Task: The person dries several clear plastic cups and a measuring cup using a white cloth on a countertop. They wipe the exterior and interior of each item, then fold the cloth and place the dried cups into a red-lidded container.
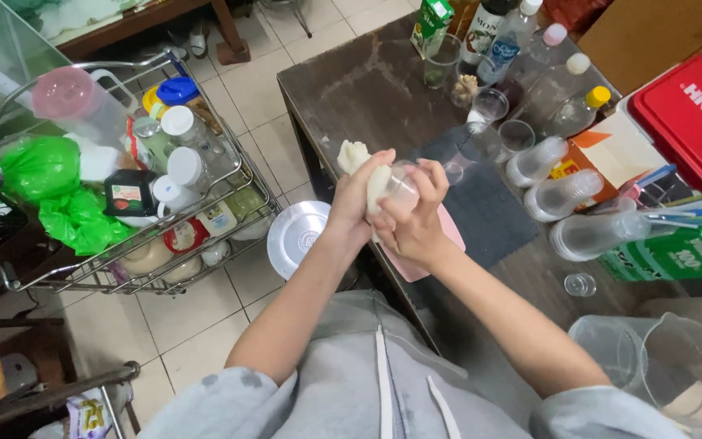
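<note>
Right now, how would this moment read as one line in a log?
left hand: pressing crumpled white cloth | right hand: gripping small clear glass | place: above dark wooden table, pink mat beneath

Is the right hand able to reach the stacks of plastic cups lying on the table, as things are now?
Probably not at once: the right hand is closed around a clear glass, which the left hand wipes with a cloth. The cup stacks lie nearby, nothing between.

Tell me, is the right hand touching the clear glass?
Touching: in the head view, the right hand has its fingers wrapped around the clear glass.
</note>
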